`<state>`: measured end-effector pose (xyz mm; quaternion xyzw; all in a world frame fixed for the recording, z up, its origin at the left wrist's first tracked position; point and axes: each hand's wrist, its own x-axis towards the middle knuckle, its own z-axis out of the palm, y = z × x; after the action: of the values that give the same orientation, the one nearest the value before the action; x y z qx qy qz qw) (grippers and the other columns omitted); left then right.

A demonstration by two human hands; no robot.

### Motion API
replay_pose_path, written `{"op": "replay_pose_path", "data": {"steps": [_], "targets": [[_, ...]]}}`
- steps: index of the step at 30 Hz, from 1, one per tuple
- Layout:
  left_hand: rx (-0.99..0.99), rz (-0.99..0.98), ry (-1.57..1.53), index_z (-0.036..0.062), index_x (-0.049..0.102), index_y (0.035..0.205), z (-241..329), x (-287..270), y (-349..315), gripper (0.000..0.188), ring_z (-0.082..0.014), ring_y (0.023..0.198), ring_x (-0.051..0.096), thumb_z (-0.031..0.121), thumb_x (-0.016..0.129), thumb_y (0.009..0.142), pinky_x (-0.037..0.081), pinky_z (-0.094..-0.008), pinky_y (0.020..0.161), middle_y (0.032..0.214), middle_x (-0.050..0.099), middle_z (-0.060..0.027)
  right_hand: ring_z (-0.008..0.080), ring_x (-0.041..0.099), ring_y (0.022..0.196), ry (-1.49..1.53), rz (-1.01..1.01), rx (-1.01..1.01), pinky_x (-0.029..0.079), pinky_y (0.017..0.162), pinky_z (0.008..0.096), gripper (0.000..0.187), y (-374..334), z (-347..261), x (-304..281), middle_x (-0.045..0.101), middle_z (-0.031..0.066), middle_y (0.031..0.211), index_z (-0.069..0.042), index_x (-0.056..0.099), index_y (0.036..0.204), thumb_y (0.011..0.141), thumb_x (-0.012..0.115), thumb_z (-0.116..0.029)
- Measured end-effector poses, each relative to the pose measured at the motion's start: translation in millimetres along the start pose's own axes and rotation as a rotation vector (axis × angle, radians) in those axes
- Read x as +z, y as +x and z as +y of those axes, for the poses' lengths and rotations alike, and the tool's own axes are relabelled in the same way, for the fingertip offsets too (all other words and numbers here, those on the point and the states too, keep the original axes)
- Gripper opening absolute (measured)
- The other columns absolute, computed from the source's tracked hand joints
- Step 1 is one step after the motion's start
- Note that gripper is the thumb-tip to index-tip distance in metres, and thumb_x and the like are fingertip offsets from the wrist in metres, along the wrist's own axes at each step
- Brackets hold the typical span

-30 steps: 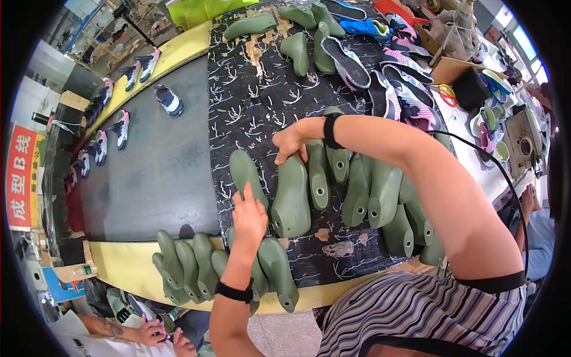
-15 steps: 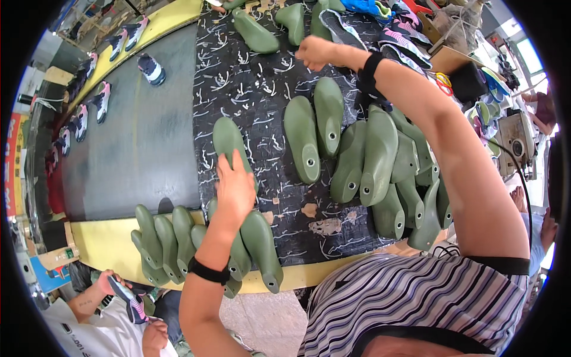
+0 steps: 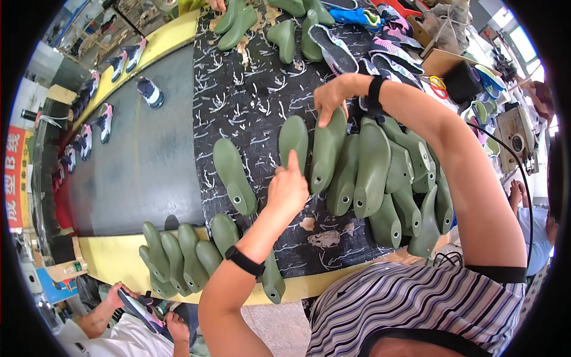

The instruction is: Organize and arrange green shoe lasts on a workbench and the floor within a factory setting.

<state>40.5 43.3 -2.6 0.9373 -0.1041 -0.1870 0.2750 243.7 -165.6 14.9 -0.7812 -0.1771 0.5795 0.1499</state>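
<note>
My left hand [image 3: 288,189] is closed over the heel end of a green shoe last [image 3: 293,135], its index finger stretched along the last's surface. Just to the right, my right hand [image 3: 334,96] grips the toe end of a second green last [image 3: 327,156] from above, with one finger pointing down its face. The undersides of both hands' grips are hidden. To the left of these, a single last [image 3: 234,178] lies apart on the black table top [image 3: 256,101]. Several more lasts [image 3: 373,172] lie heaped against the right side of the held pair.
A row of lasts [image 3: 173,256] lines the yellow near edge at left. Beyond the table's left side runs a grey belt [image 3: 143,172] carrying sneakers [image 3: 150,93]. At the far end are lasts [image 3: 239,28] and shoe uppers [image 3: 334,50]. A co-worker's hands [image 3: 176,326] hold a shoe at lower left.
My left hand has left the last on the left and come right onto another. My right hand has come nearer, from open space onto a last. Two lasts now sit closer to the heap.
</note>
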Motion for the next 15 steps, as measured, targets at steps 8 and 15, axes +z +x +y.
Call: {"op": "replay_pose_path", "data": {"steps": [8,15], "targets": [[-0.234,0.136,0.168,-0.0061,0.027,0.134,-52,-30,-40,0.061,-0.0464,0.081,0.062,0.008,0.057,0.082,0.051,-0.05,0.075,0.091,0.059,-0.0328,0.0154,0.06,0.057,0.596,0.454,-0.215,0.05,0.043,0.0248,0.042,-41,6,10,0.065,0.0084,0.08,0.004,0.067,0.093,0.086,0.065,-0.037],[-0.145,0.178,0.315,-0.0037,0.04,0.13,-35,-39,-62,0.059,-0.0423,0.078,0.061,0.019,0.063,0.081,0.049,-0.0483,0.072,0.091,0.059,-0.0267,0.0266,0.064,0.079,0.907,0.931,-0.249,0.054,0.069,0.0346,0.042,16,-37,-24,0.066,0.0153,0.093,0.008,0.056,0.11,0.091,0.059,-0.029]]}}
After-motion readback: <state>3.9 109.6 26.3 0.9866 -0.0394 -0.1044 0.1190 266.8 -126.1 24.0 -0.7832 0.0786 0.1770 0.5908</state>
